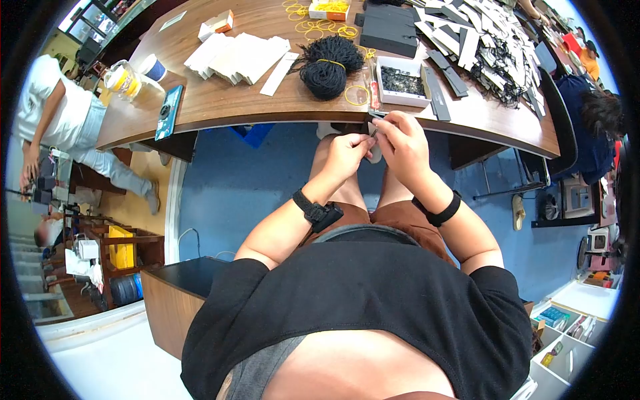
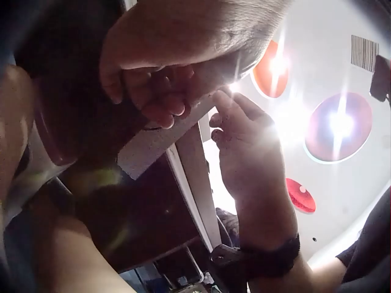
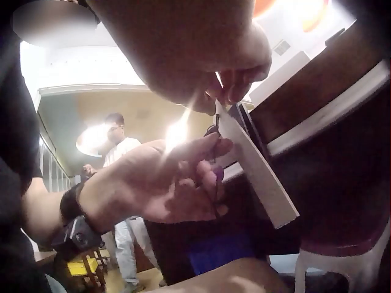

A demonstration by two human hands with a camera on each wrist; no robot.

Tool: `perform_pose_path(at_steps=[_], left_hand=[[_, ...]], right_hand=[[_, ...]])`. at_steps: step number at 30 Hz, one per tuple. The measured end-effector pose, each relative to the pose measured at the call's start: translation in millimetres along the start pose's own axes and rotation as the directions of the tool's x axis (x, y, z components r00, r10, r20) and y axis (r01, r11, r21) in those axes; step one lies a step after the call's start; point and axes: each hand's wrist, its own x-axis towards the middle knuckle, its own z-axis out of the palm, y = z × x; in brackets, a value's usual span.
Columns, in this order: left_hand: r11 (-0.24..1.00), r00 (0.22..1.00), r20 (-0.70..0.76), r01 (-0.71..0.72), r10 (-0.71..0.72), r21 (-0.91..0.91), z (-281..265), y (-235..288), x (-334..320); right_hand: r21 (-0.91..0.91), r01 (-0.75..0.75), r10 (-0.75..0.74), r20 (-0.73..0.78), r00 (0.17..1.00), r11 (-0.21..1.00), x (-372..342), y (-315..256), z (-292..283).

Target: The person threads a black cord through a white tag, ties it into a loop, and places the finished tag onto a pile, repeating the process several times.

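Both hands meet just below the table's front edge. In the right wrist view, a long white card strip (image 3: 259, 174) hangs slanting down from the fingertips of the right hand (image 3: 211, 55), which pinches its narrow top end. The left hand (image 3: 165, 183) pinches a thin black cord (image 3: 216, 125) beside that end. From the left wrist view, the strip (image 2: 153, 146) shows below the curled left fingers (image 2: 162, 113), and the right hand (image 2: 253, 152) reaches in from the other side. Seen from the head, the left hand (image 1: 348, 157) and right hand (image 1: 407, 148) nearly touch.
On the table (image 1: 200, 110) lie a stack of white strips (image 1: 237, 57), a banded black cord bundle (image 1: 323, 67), a white box (image 1: 427, 101) of small black pieces, a black box (image 1: 389, 30), yellow rubber bands (image 1: 313, 28), a heap of corded tags (image 1: 493, 60) and a phone (image 1: 169, 112).
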Motion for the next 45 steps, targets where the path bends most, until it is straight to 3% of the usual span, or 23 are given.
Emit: perform_pose_path(at_steps=[6, 9, 15, 19, 28, 31, 32, 34, 35, 38, 39, 41, 42, 44, 45], left_hand=[[0.998, 0.999, 0.013, 0.046, -0.047, 0.05, 1.3, 8.6, -4.1], [1.0, 1.0, 0.012, -0.012, 0.012, -0.023, 2.2, 4.8, -4.9], [0.998, 1.0, 0.0, 0.02, -0.02, 0.064, 2.6, 5.9, -4.7], [0.995, 0.999, -0.002, 0.032, -0.032, 0.099, 1.5, 12.3, -7.3], [0.994, 1.0, -0.004, 0.026, -0.026, 0.104, 1.6, 12.4, -8.3], [0.997, 1.0, 0.006, 0.024, -0.025, 0.075, 0.0, 7.8, -6.1], [0.996, 1.0, 0.019, 0.021, -0.023, 0.088, -2.2, 5.9, -4.7], [0.996, 0.999, 0.035, -0.007, 0.004, 0.087, -5.4, 0.2, -6.2], [0.997, 0.999, 0.038, -0.032, 0.029, 0.074, -6.6, -3.6, -7.5], [0.971, 0.981, 0.039, -0.193, 0.189, 0.145, -13.3, -19.1, -9.1], [0.949, 0.967, 0.043, -0.256, 0.252, 0.186, -14.8, -19.4, -10.7], [0.998, 0.995, 0.066, -0.069, 0.069, -0.003, -16.5, -19.1, -14.0], [0.995, 0.996, 0.089, 0.029, -0.021, -0.095, -17.7, -16.6, -16.1], [0.995, 0.981, 0.187, 0.066, -0.05, -0.08, -21.5, -12.3, -17.8], [0.994, 0.97, 0.235, 0.081, -0.062, -0.071, -23.2, -9.5, -17.7]], right_hand=[[-0.04, -0.005, 0.004, -0.015, 1.0, 0.999, -5.7, 1.8, 8.2], [-0.066, -0.068, 0.064, -0.056, 0.996, 0.996, -4.9, -3.9, 7.0], [-0.19, 0.043, -0.037, 0.038, 0.999, 0.981, -4.6, -3.2, 1.9], [-0.235, 0.019, -0.014, 0.023, 1.0, 0.972, -4.0, -4.6, 1.2], [-0.123, -0.037, 0.042, 0.04, 0.998, 0.992, -1.2, -4.9, 0.3], [-0.018, -0.096, 0.097, 0.024, 0.995, 0.995, -4.7, -0.4, 7.7], [0.106, -0.267, 0.261, 0.067, 0.963, 0.958, -5.6, -1.7, 8.1], [0.313, -0.579, 0.54, 0.209, 0.815, 0.753, -5.2, -7.7, 6.9], [0.35, -0.636, 0.584, 0.254, 0.771, 0.687, -7.9, -2.2, 10.0], [0.314, -0.585, 0.545, 0.215, 0.811, 0.747, -3.5, -7.1, 3.0], [0.287, -0.482, 0.448, 0.18, 0.876, 0.828, -5.8, -5.4, 4.2], [0.219, -0.25, 0.228, 0.119, 0.966, 0.943, -11.3, 1.1, 8.0], [0.194, -0.191, 0.161, 0.158, 0.974, 0.962, -15.6, -0.3, 8.2], [0.129, -0.13, 0.09, 0.279, 0.956, 0.983, -22.8, -6.6, 4.4], [0.128, -0.212, 0.152, 0.367, 0.918, 0.969, -24.8, -4.2, 3.1]])
